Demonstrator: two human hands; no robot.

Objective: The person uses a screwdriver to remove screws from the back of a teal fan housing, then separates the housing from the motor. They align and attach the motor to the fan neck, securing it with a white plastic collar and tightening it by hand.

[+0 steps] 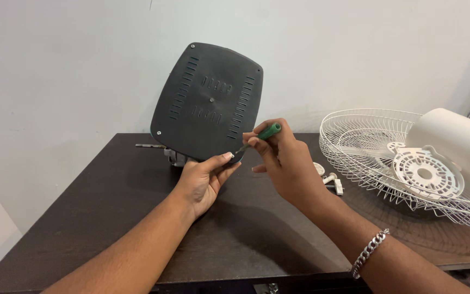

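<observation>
A dark grey, vented, rounded-square fan base plate [208,100] stands tilted on edge on the dark brown table [110,218]. My left hand [202,179] grips its lower edge from below, thumb against the plate's lower right corner. My right hand [284,160] holds a green-handled screwdriver [262,135], its tip set at that lower right corner next to my left thumb. A silver chain bracelet [370,251] is on my right wrist.
At the right lies a white wire fan guard [354,136] with a white motor housing [458,141] resting in it. Small white plastic parts [330,177] lie beside the guard. A thin metal rod [149,146] pokes out left of the plate. A white wall stands behind.
</observation>
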